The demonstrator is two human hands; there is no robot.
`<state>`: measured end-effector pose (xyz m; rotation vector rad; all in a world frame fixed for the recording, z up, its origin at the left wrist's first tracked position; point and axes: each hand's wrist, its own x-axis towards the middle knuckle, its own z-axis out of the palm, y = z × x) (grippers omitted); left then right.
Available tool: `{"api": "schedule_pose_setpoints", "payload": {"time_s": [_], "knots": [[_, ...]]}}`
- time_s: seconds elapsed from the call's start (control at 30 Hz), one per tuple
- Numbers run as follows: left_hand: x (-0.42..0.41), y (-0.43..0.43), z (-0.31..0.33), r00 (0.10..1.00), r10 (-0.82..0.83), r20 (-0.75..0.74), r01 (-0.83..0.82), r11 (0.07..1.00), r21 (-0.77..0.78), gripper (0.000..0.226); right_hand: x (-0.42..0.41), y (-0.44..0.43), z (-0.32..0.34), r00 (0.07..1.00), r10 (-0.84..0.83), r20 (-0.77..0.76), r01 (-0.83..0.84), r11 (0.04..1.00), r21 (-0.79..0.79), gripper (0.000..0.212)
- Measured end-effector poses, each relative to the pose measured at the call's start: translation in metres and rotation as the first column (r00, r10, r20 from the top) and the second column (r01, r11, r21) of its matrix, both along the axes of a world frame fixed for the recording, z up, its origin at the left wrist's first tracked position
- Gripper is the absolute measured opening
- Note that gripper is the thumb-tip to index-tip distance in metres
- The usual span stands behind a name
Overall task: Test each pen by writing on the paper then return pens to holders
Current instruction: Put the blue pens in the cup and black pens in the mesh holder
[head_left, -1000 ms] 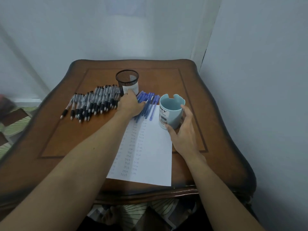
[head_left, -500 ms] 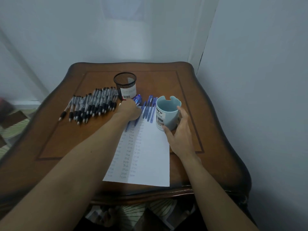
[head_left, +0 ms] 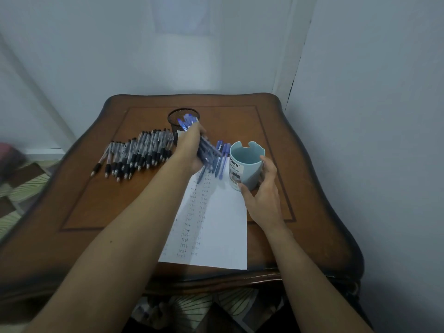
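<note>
Several blue capped pens [head_left: 208, 150] are bunched in my left hand [head_left: 189, 152], its fingers wrapped tight round the barrels. The bundle sits tilted, caps up in front of the black wire-mesh holder [head_left: 176, 117] at the far middle. Its lower ends point down toward the white sheet of paper [head_left: 221, 227]; I cannot tell whether they touch it.

My right hand [head_left: 264, 191] is curled round the pale blue plastic cup holder [head_left: 247, 162], thumb on the near side and fingers on the right wall. The cup stands upright at the paper's far right corner.

Columns of small test marks fill the left of the sheet, so I judge the writing done and the return step in hand. Since the right hand steadies the cup, I take it the bundle goes there. That calls for swinging the bundle right, bringing it upright over the cup's mouth, and easing the grip so no pen catches the notched rim.

After that come the few loose blue pens [head_left: 222, 157] lying just left of the cup on the paper's far edge. The row of black-gripped clear pens [head_left: 139, 152], fanned to the left of the mesh holder, probably belongs in that one.

Everything rests on a brown wooden table [head_left: 96, 212] with a scalloped edge and an inset border line. Pale grey walls [head_left: 216, 56] stand behind and to the right, and a patterned floor mat [head_left: 19, 188] shows at far left.
</note>
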<state>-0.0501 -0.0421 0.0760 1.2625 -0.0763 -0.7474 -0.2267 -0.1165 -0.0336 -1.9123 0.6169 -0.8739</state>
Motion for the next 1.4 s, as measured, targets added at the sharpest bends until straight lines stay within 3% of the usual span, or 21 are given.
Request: {"api": "schedule_pose_setpoints", "payload": {"time_s": [0.17,0.27,0.33,0.43,0.57,0.77,0.97,1.07,1.13,1.23,1.33,1.4], "knots": [[-0.019,-0.027,0.009,0.960,0.254,-0.118,-0.272,0.946,-0.178,0.018,-0.001,-0.001,-0.002,0.999,0.019,0.042,-0.021,0.999,0.040,0.084],[-0.030,-0.038,0.015,0.945,0.300,-0.131,-0.323,0.919,-0.226,0.006,0.000,-0.001,-0.002,0.999,0.022,0.042,-0.024,0.999,0.045,0.082],[-0.036,-0.044,0.017,0.947,0.310,-0.090,-0.322,0.918,-0.232,0.012,0.000,-0.002,-0.002,0.999,0.016,0.043,-0.018,0.999,0.041,0.081],[-0.043,-0.051,0.011,0.951,0.268,0.151,-0.253,0.961,-0.114,0.018,-0.001,-0.001,0.000,0.999,0.007,0.045,-0.009,0.999,0.041,0.079],[-0.048,-0.048,-0.003,0.899,-0.021,0.437,-0.019,0.996,0.087,0.032,-0.001,-0.002,0.001,0.999,0.012,0.038,-0.013,0.999,0.045,0.079],[-0.047,-0.043,-0.014,0.792,-0.336,0.510,0.227,0.937,0.265,0.021,0.001,-0.001,0.001,0.998,-0.021,0.053,0.020,0.999,0.030,0.079],[-0.037,-0.034,-0.023,0.852,-0.281,0.441,0.254,0.960,0.119,0.029,-0.001,-0.001,0.001,0.995,-0.050,0.091,0.047,0.998,0.027,0.075],[-0.026,-0.030,-0.027,0.902,-0.146,0.405,0.091,0.984,0.152,0.020,-0.002,-0.001,0.001,0.990,-0.103,0.093,0.101,0.995,0.027,0.075],[-0.016,-0.024,-0.037,0.885,-0.081,0.459,-0.028,0.974,0.226,0.011,-0.003,-0.002,0.001,0.985,-0.139,0.103,0.138,0.990,0.021,0.077],[0.000,-0.015,-0.057,0.735,-0.184,0.652,-0.212,0.852,0.479,0.010,-0.004,-0.002,0.003,0.973,-0.196,0.120,0.198,0.980,-0.010,0.075],[0.011,-0.013,-0.072,0.648,-0.474,0.596,-0.312,0.549,0.775,0.052,-0.003,-0.002,0.003,0.964,-0.241,0.110,0.244,0.970,-0.016,0.077],[0.012,-0.016,-0.074,0.621,-0.543,0.566,-0.320,0.483,0.815,0.075,-0.003,-0.001,0.003,0.961,-0.256,0.101,0.256,0.967,0.009,0.079]]}}
